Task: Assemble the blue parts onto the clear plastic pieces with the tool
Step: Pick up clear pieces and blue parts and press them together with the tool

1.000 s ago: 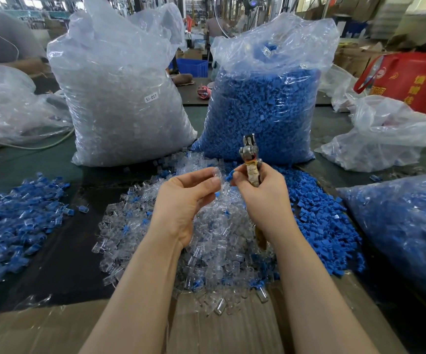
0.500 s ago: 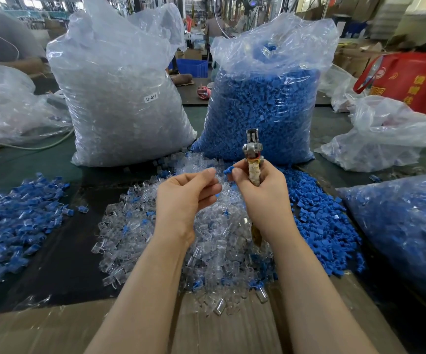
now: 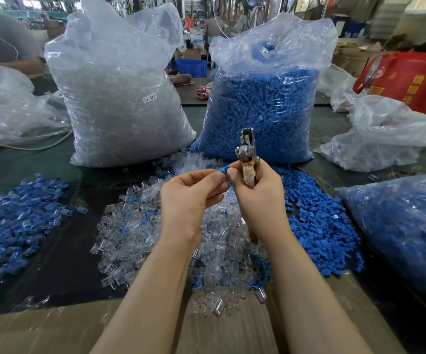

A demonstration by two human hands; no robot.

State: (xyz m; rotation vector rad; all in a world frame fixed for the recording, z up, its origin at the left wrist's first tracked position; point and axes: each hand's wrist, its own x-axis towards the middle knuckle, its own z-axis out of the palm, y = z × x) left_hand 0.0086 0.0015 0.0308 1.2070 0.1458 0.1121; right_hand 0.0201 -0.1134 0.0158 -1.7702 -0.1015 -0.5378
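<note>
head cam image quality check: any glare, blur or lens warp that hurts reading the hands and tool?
Head view: hands and tool sharp at centre, the blue part pinched between the fingertips readable; glare streaks on the clear bag and the blue bag; wide-angle warp bends the edges, where the background upper right smears; light even, shadows soft.

Single head-worn wide-angle view, looking forward and down over the person's forearms. Left hand (image 3: 191,198) and right hand (image 3: 258,198) sit close, near frame centre. Worktable (image 3: 61,256) fills the foreground; workshop background recedes, blurred at the edges.
</note>
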